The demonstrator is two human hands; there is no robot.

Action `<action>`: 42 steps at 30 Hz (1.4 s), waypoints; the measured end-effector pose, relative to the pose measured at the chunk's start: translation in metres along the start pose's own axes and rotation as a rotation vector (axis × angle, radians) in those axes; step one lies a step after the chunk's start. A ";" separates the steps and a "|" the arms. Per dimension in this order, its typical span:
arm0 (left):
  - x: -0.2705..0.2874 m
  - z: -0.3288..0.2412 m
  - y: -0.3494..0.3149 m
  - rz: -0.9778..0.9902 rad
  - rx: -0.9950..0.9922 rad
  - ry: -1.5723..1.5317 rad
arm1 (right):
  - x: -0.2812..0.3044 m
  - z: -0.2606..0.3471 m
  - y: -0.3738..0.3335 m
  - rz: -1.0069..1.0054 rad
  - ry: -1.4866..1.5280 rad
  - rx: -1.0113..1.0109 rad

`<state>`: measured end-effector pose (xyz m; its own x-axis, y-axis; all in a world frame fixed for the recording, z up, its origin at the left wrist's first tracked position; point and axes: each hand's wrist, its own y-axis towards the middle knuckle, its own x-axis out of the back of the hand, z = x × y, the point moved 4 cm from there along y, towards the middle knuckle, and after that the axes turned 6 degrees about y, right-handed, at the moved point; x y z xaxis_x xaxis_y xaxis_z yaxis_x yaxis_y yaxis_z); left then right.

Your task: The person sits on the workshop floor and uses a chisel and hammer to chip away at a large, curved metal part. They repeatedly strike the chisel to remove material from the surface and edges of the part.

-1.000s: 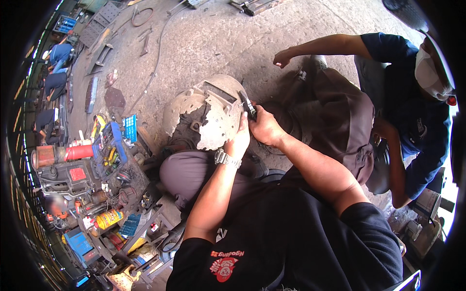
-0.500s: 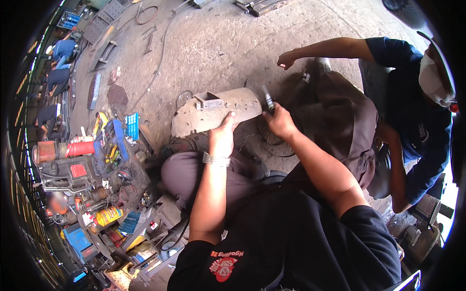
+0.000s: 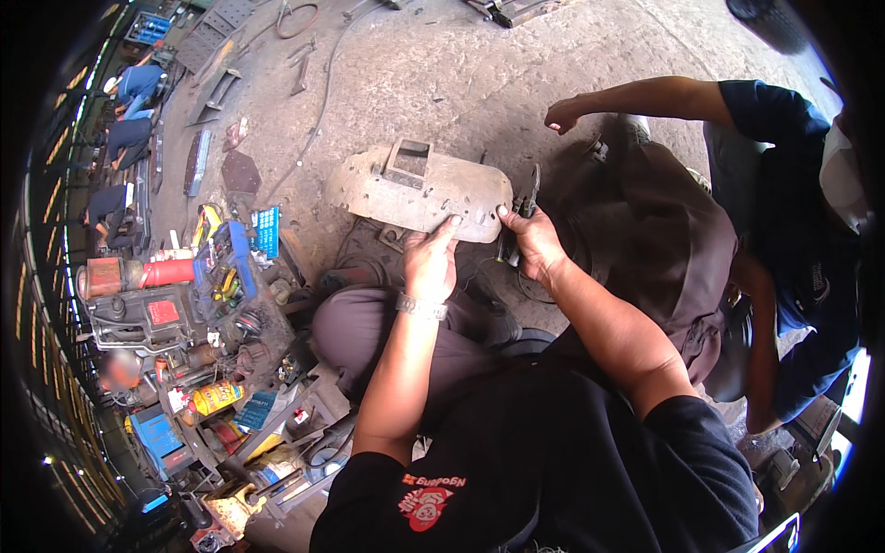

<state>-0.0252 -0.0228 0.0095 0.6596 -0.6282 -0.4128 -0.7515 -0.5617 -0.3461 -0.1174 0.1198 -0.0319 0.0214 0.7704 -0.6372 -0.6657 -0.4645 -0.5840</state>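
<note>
A worn beige welding shield (image 3: pixel 461 189) with a raised rectangular window frame is held out in front of me, tilted, its window towards the far left. My left hand (image 3: pixel 431 267) grips the shield's near edge, thumb on its face. At the shield's right end, my right hand (image 3: pixel 535 244) is closed around a slim dark tool with a metal tip (image 3: pixel 533 189), which looks like an electrode holder; most of its body is hidden by the fingers. My right thumb touches the shield's edge.
On the left, a cluttered area holds a blue tool tray (image 3: pixel 226 272), a yellow bottle (image 3: pixel 217 397) and a red cylinder (image 3: pixel 168 272). A co-worker (image 3: pixel 784 212) sits close on my right, arm outstretched. A cable (image 3: pixel 318 120) crosses the concrete floor; other people work at far left.
The shield has tilted, its window frame now showing more fully. My right hand has come in against the shield's right end, and the tool has turned in it.
</note>
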 end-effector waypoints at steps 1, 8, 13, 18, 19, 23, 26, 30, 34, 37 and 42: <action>0.002 0.006 0.003 -0.057 0.024 0.017 | 0.000 -0.004 0.002 -0.007 0.004 -0.001; -0.002 0.015 0.016 -0.002 -0.085 0.248 | 0.008 -0.022 0.006 -0.067 0.020 0.016; 0.002 0.011 0.020 0.040 -0.093 0.309 | 0.013 -0.031 0.007 -0.030 -0.066 -0.002; 0.009 -0.021 0.016 0.167 -0.108 0.565 | 0.053 -0.032 0.038 -0.088 -0.320 0.044; 0.015 -0.025 0.011 0.179 -0.101 0.579 | 0.052 -0.024 0.038 -0.055 -0.307 0.049; 0.016 -0.028 0.003 0.281 -0.014 0.633 | 0.054 -0.009 0.046 0.192 -0.208 -0.148; 0.011 -0.029 0.002 0.321 0.017 0.593 | 0.051 -0.012 0.045 0.268 -0.317 -0.167; 0.010 -0.029 0.001 0.308 0.048 0.468 | 0.054 -0.014 0.044 0.322 -0.297 -0.222; 0.021 -0.017 0.008 0.188 0.051 0.413 | 0.054 -0.009 0.049 0.260 -0.338 -0.097; 0.014 -0.009 0.003 0.069 0.084 0.254 | 0.055 -0.005 0.051 0.208 -0.322 0.007; 0.023 0.004 0.007 -0.004 -0.073 0.467 | 0.055 -0.007 0.056 0.148 -0.369 0.127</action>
<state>-0.0150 -0.0388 -0.0056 0.6110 -0.7914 0.0169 -0.7569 -0.5904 -0.2802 -0.1483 0.1336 -0.1027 -0.3345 0.8151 -0.4730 -0.7288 -0.5419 -0.4185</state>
